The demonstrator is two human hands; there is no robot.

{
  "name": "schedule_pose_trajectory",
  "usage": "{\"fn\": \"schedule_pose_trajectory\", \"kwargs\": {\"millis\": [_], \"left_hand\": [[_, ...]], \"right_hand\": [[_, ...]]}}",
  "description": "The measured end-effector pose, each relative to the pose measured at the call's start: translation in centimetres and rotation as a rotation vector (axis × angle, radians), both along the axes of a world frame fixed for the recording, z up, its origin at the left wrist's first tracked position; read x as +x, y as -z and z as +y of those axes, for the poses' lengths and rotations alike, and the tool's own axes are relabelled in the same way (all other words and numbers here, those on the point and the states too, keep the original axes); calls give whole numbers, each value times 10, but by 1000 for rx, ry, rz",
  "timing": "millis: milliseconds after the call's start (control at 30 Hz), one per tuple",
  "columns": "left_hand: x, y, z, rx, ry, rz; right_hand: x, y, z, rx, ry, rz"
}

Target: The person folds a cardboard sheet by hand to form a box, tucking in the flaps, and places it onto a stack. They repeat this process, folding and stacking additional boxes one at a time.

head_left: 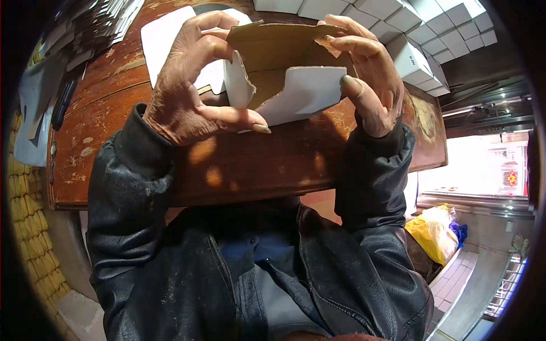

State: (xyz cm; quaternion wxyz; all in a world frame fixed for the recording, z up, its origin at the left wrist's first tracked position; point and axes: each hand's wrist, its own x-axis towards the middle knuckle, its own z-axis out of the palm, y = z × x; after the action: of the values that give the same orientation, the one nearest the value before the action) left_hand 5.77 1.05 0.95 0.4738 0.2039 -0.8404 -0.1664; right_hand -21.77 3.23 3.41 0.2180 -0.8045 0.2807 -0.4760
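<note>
You are wearing a dark jacket [131, 227], and both sleeves are reaching up and away from you over the near edge of the worn wooden worktop [256, 165]. Just above that edge you are holding one partly folded carton [284, 51], brown inside and white outside, lifted clear of the wood. It is sitting between your two hands with its long axis running left to right, so neither hand is nearer; each is on its own end. Your left hand [182, 96] is closing around the left end: its fingers [210, 23] are curling over the top corner, and the thumb is stretching along under the lower white flap. Your right hand [372, 85] is gripping the right end, with the fingers hooking over the top edge and the thumb pressing on the front of the white flap. Both hands are half closed on the card, not clenched. Behind your left hand, flat white card [162, 40] is lying on the worktop; it reads as one sheet, though your hand is hiding part of it. Farther back on the right, closed white boxes [421, 34] are standing in tight rows, at least a dozen showing, and the stack is running off the top of the view. Off the worktop to your right, one yellow bag [429, 230] is sitting lower down.
</note>
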Motion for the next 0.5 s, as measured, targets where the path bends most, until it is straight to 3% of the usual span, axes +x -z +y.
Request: {"fn": "schedule_pose_trajectory", "kwargs": {"millis": [400,433,500], "left_hand": [[1,-8,5,-49,30,21],[3,-8,8,21,31,12],[2,-5,8,-23,3,-5]], "right_hand": [[0,4,-2,-4,35,-111],[1,10,-9,-137,39,-76],[-7,12,-2,385,-349,-359]]}}
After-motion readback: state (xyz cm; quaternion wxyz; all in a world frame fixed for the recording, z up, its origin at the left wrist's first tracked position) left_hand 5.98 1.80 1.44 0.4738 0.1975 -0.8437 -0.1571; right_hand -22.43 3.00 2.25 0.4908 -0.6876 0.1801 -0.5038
